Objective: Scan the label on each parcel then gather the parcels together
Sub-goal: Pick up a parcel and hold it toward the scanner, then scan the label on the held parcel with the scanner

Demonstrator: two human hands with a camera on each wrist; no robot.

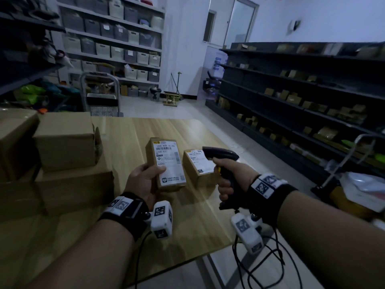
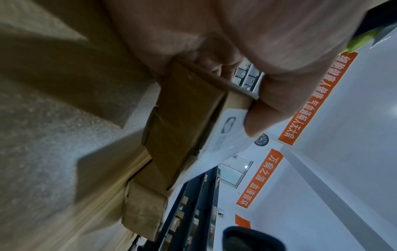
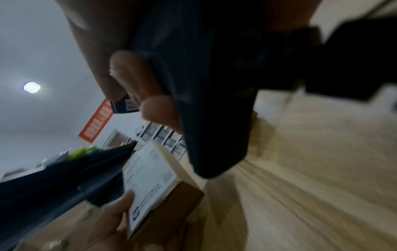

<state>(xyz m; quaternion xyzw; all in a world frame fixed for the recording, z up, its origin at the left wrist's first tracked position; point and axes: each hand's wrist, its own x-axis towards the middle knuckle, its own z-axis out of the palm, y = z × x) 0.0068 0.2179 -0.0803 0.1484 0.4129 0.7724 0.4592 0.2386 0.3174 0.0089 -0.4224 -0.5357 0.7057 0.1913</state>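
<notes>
My left hand [image 1: 143, 180] grips a small brown parcel [image 1: 164, 163] with a white barcode label [image 1: 168, 161], held tilted above the wooden table [image 1: 129, 142]; the thumb lies on the label. In the left wrist view the same parcel [image 2: 182, 122] sits between thumb and fingers. A second labelled parcel [image 1: 198, 170] lies on the table just right of it. My right hand [image 1: 231, 176] grips a black barcode scanner [image 1: 223, 159] by its handle, its head above the second parcel and pointing left. The right wrist view shows the scanner handle [image 3: 214, 101] and the held parcel [image 3: 154, 183].
Several larger plain cardboard boxes [image 1: 64, 140] are stacked on the table's left side. Dark shelving [image 1: 302, 90] with small boxes lines the right wall, and a trolley [image 1: 100, 94] stands beyond the table's far edge. Camera cables [image 1: 260, 261] hang off the near right corner.
</notes>
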